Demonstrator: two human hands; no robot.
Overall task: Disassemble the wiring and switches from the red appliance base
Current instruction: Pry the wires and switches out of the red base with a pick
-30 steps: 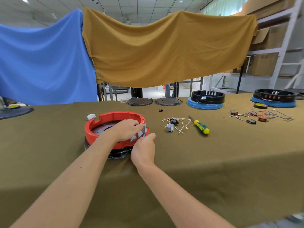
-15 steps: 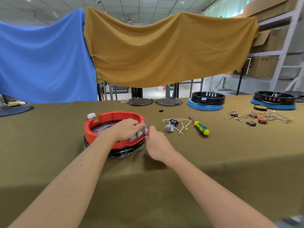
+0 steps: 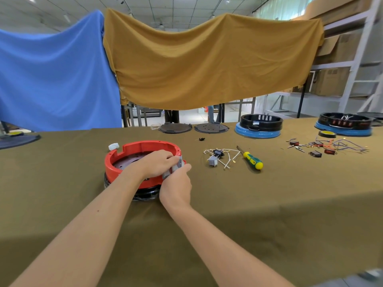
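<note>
The right hand [image 3: 176,186] pinches with thumb and forefinger the row of small grey plastic switches [image 3: 173,167] at the near-right rim of the round red plastic appliance base [image 3: 128,162]. Half a second ago this hand was pulled away to the right of the rim; now it has come back against the switches, so the pulling has probably started again, and the switches are not yet free. The left hand [image 3: 157,165] reaches over the rim from inside, and its curled fingers grip the same grey switches from behind. The base stands on a black ring on the olive cloth table [image 3: 290,204]. To the right lie a loose bundle of white wires with a grey switch [image 3: 217,157] and a green-and-yellow screwdriver [image 3: 251,160], so part of the work seems done.
</note>
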